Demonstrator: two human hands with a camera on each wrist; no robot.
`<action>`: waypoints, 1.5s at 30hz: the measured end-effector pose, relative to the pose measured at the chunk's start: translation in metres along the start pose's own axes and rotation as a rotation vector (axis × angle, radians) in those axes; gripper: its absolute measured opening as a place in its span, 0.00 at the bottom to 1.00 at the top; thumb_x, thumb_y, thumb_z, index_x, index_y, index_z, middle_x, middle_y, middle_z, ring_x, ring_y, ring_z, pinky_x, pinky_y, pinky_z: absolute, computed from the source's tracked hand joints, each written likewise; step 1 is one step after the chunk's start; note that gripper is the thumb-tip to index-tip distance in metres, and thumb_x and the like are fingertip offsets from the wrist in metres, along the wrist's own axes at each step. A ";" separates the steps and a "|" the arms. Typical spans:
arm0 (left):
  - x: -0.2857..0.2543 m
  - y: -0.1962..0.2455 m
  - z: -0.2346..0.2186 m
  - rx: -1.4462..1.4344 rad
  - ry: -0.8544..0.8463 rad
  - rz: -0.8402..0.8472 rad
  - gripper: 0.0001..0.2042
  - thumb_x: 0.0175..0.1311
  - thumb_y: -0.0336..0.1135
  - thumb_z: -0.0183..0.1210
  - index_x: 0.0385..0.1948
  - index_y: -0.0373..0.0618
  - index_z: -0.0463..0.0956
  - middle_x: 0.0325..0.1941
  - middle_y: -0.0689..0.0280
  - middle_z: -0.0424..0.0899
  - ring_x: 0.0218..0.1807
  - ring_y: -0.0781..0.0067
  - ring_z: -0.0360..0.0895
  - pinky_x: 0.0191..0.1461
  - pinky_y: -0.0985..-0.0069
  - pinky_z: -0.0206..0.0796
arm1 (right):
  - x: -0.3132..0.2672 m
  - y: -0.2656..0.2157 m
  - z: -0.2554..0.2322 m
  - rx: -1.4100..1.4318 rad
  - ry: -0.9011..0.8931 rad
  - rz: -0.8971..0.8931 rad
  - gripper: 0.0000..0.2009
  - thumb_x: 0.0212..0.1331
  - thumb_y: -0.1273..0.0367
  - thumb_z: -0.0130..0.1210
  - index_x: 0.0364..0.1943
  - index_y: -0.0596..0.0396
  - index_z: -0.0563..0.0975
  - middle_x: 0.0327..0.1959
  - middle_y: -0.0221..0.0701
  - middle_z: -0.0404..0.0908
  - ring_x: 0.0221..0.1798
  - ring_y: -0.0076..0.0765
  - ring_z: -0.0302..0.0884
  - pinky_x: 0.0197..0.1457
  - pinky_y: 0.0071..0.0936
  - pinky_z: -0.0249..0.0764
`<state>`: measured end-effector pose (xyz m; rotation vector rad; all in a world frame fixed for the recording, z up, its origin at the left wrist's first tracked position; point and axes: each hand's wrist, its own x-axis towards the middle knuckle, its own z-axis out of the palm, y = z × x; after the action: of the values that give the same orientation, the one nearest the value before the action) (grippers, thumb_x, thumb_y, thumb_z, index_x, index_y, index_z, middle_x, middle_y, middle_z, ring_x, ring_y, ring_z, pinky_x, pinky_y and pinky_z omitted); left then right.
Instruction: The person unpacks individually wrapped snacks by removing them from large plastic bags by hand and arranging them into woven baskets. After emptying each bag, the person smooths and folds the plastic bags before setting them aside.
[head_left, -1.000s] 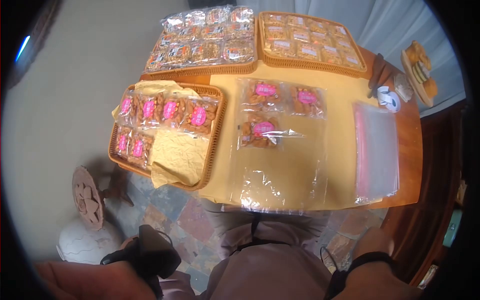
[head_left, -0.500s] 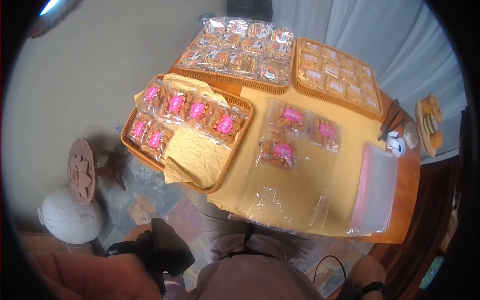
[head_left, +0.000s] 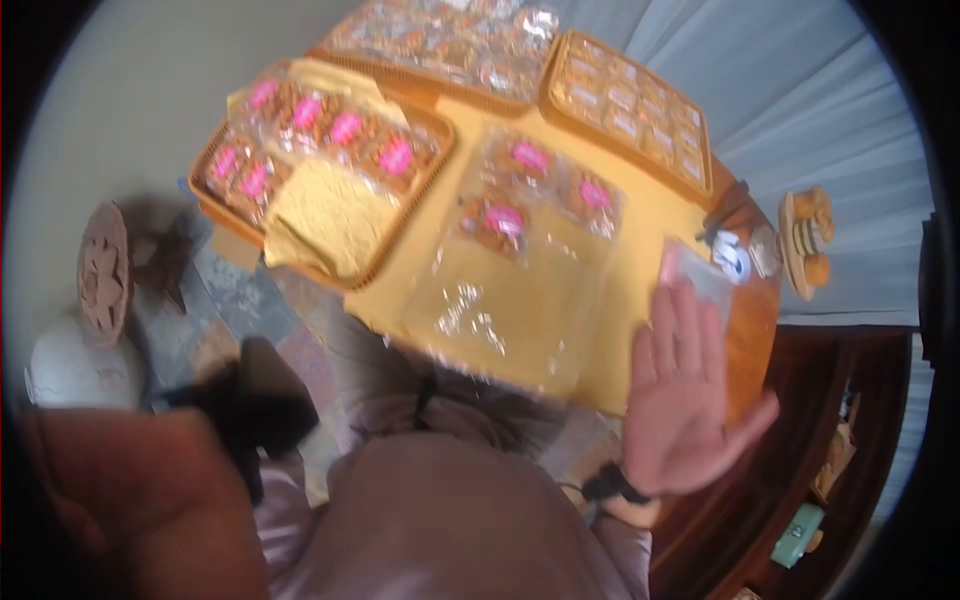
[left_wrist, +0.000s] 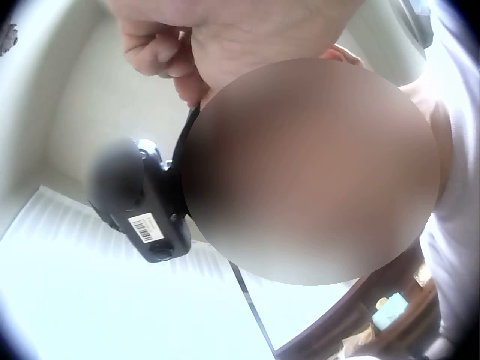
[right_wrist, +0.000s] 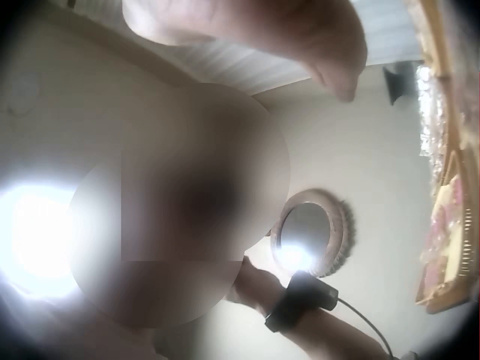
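My right hand (head_left: pixel 680 400) is raised in front of the table's right part, palm towards the head camera, with straight fingers and nothing in it. Its fingers overlap the stack of clear bags (head_left: pixel 700 280); contact cannot be told. The right wrist view shows part of this hand (right_wrist: pixel 262 26) at the top. My left hand (head_left: pixel 150 500) looms blurred at the lower left. In the left wrist view its fingers (left_wrist: pixel 161 52) are curled beside a black strap and a black device (left_wrist: pixel 154 225); whether they grip the strap is unclear. A large clear bag (head_left: pixel 500 300) lies below three pink-labelled snack packs (head_left: pixel 500 222).
A basket (head_left: pixel 405 235) with pink-labelled packs and crumpled paper is at the table's left. Two baskets (head_left: pixel 480 98) (head_left: pixel 625 160) of packed snacks stand at the back. A white tape roll (head_left: pixel 731 258) and a board of pastries (head_left: pixel 800 245) are at the right.
My right hand has risen from the lower right into full view, palm showing. The head view has tilted and shifted, and is blurrier. My left hand remains at the lower left.
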<state>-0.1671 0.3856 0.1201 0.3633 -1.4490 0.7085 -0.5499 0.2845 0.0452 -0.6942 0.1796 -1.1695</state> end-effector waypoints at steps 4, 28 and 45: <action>0.011 0.035 0.001 0.047 0.026 -0.047 0.19 0.76 0.58 0.50 0.45 0.55 0.82 0.34 0.70 0.85 0.34 0.70 0.78 0.41 0.66 0.69 | 0.008 0.013 -0.014 0.154 0.122 0.066 0.53 0.69 0.29 0.30 0.78 0.66 0.52 0.83 0.57 0.41 0.86 0.62 0.33 0.86 0.54 0.32; -0.153 0.010 -0.011 0.759 -0.596 -1.183 0.06 0.66 0.28 0.64 0.36 0.34 0.84 0.32 0.56 0.84 0.31 0.64 0.81 0.36 0.71 0.72 | 0.021 0.044 -0.006 -0.009 -0.072 0.188 0.53 0.68 0.28 0.21 0.78 0.63 0.55 0.82 0.56 0.48 0.85 0.61 0.40 0.85 0.53 0.38; -0.193 0.106 -0.001 0.588 -0.465 -1.253 0.04 0.61 0.26 0.65 0.36 0.39 0.84 0.28 0.58 0.81 0.32 0.55 0.79 0.36 0.64 0.71 | 0.036 0.092 0.081 0.005 -0.830 0.576 0.58 0.62 0.23 0.24 0.81 0.60 0.42 0.83 0.60 0.36 0.85 0.70 0.34 0.83 0.64 0.41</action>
<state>-0.2279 0.4238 -0.0881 1.7821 -1.0791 -0.0338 -0.4249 0.3045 0.0622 -0.9873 -0.3106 -0.2762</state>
